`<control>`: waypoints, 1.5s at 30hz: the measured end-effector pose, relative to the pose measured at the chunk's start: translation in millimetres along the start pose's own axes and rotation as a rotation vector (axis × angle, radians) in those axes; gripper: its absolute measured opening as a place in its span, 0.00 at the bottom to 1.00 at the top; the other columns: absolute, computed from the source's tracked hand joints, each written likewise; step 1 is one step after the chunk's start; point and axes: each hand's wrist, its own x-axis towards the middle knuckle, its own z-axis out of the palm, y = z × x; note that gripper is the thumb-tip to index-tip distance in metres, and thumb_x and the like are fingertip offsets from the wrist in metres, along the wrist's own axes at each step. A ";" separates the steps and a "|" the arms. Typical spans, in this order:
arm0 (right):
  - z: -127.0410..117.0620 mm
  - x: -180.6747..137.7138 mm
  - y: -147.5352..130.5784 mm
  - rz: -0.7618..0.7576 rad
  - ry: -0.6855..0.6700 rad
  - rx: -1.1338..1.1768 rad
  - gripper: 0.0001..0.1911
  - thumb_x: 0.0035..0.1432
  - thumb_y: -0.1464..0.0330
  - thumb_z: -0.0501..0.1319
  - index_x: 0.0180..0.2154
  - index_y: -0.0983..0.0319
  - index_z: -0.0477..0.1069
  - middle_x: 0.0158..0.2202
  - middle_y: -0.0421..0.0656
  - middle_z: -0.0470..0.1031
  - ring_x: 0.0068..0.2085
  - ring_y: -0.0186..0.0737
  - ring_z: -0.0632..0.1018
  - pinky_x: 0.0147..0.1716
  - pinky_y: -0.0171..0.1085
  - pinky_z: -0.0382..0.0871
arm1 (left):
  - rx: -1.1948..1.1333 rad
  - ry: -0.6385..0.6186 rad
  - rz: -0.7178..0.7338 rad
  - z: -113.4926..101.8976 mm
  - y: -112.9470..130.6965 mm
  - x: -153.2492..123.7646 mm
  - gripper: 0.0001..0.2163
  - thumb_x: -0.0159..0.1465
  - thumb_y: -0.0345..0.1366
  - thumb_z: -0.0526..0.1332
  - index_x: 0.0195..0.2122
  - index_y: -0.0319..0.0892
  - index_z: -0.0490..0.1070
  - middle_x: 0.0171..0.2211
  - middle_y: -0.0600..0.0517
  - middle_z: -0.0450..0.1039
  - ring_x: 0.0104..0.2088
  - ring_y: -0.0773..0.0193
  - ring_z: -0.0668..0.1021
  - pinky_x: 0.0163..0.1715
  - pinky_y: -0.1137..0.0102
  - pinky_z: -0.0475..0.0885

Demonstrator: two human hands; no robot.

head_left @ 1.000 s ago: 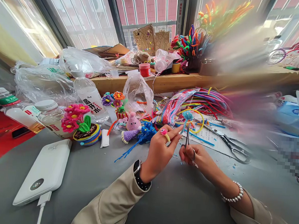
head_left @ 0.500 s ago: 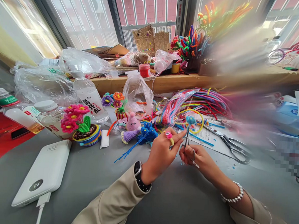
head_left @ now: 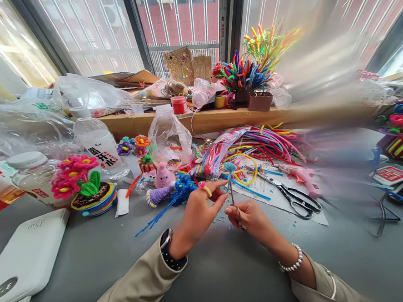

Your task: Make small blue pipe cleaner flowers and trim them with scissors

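My right hand (head_left: 252, 220) is closed round a thin metal clamp tool (head_left: 233, 199) that stands upright over the grey table (head_left: 214, 270). A small fuzzy light-blue pipe-cleaner piece (head_left: 230, 167) sits at the tool's top. My left hand (head_left: 197, 212) is beside it, fingertips pinched against the tool just under the blue piece; a pink and yellow pipe-cleaner ring (head_left: 204, 187) is on one finger. A black watch is on the left wrist, a pearl bracelet on the right.
Black scissors (head_left: 295, 203) and a pink glue gun (head_left: 304, 176) lie on a paper sheet at right. A bundle of coloured pipe cleaners (head_left: 256, 143), small craft figures (head_left: 163, 180), a flower pot model (head_left: 89, 194), water bottles (head_left: 99, 142), plastic bags and a white power bank (head_left: 24, 261) crowd the left and back.
The view has swung right and down, so everything has shifted left in the picture. Both hands keep their hold on the tool and the blue piece.
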 end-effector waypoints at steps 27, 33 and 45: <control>1.0 -3.4 -7.4 0.087 -0.072 0.287 0.19 0.44 0.55 0.62 0.24 0.67 0.73 0.18 0.37 0.65 0.21 0.27 0.62 0.21 0.30 0.53 | -1.196 -0.013 -0.694 -0.4 -0.6 11.0 0.07 0.52 0.26 0.62 0.29 0.40 0.65 0.24 0.56 0.70 0.25 0.75 0.74 0.29 0.79 0.70; -1.0 -2.5 -8.3 0.030 -0.020 0.216 0.17 0.46 0.56 0.61 0.23 0.66 0.70 0.19 0.37 0.63 0.22 0.28 0.62 0.23 0.30 0.55 | -1.069 -0.053 -0.599 -1.9 -4.3 10.6 0.11 0.49 0.30 0.65 0.32 0.40 0.65 0.26 0.56 0.69 0.27 0.74 0.74 0.31 0.77 0.69; -0.6 -3.6 -8.1 -0.011 -0.016 0.142 0.16 0.46 0.58 0.61 0.23 0.66 0.68 0.20 0.37 0.62 0.24 0.30 0.62 0.26 0.31 0.56 | -0.894 0.013 -0.556 -5.4 -1.5 10.3 0.11 0.46 0.33 0.66 0.29 0.39 0.65 0.24 0.57 0.69 0.28 0.73 0.74 0.32 0.76 0.68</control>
